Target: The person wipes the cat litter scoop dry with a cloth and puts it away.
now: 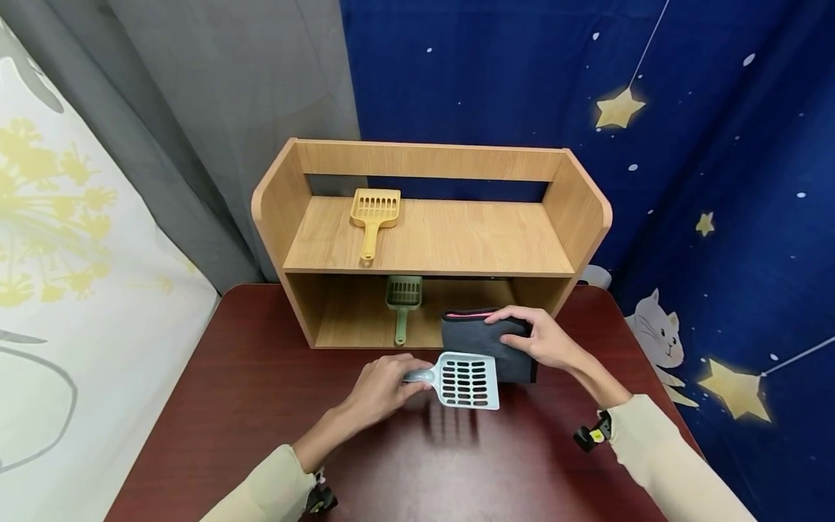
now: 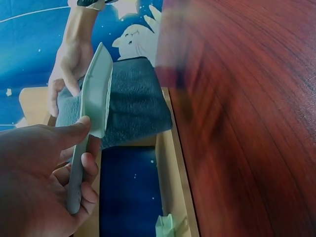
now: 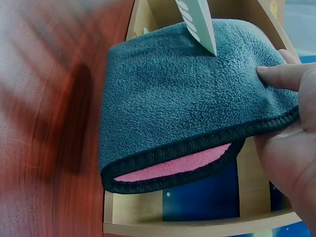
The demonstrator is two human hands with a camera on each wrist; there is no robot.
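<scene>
A dark red wooden table (image 1: 261,406) bears a light wooden two-tier shelf (image 1: 430,163); behind hang a grey curtain (image 1: 215,94) and a blue starry cloth (image 1: 685,145); a white flowered cloth (image 1: 59,239) hangs left

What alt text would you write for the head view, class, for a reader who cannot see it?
A left hand grips a pale slotted scoop against a grey cloth held by the right hand, over a red-brown table. Behind, a wooden shelf holds a yellow scoop above a green scoop.

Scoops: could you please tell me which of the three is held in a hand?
The pale grey scoop, gripped by its handle in the left hand above the table. The yellow scoop and green scoop lie untouched on the shelves.
</scene>
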